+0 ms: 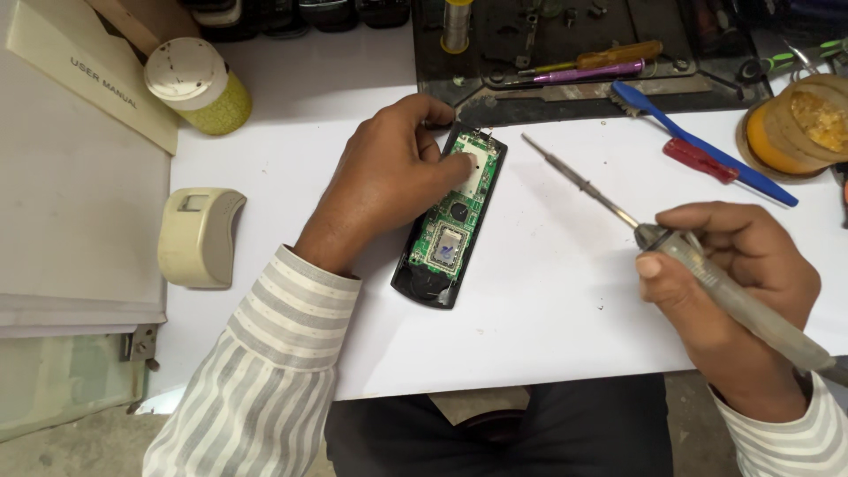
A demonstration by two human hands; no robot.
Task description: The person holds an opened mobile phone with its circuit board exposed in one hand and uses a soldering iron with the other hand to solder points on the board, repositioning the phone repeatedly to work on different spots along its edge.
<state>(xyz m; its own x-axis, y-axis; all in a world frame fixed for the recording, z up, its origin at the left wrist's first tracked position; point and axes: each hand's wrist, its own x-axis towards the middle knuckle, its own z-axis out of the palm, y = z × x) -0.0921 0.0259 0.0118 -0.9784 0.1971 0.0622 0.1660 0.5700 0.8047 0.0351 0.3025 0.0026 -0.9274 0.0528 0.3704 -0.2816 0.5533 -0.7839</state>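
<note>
An opened black device shell with a green circuit board [449,231] lies on the white table [548,300]. My left hand [389,181] rests on its upper left, fingers pressing the board's top end. My right hand [738,291] grips a soldering iron [618,205] by its grey handle. The iron's metal tip points up and left, ending just right of the board's top and apart from it.
A blue-handled brush [702,146] and a small red piece [700,161] lie at the right. Screwdrivers [601,62] sit on a dark tray behind. A capped yellow jar [196,87], a beige plastic device [199,236] and a booklet [88,75] are at the left.
</note>
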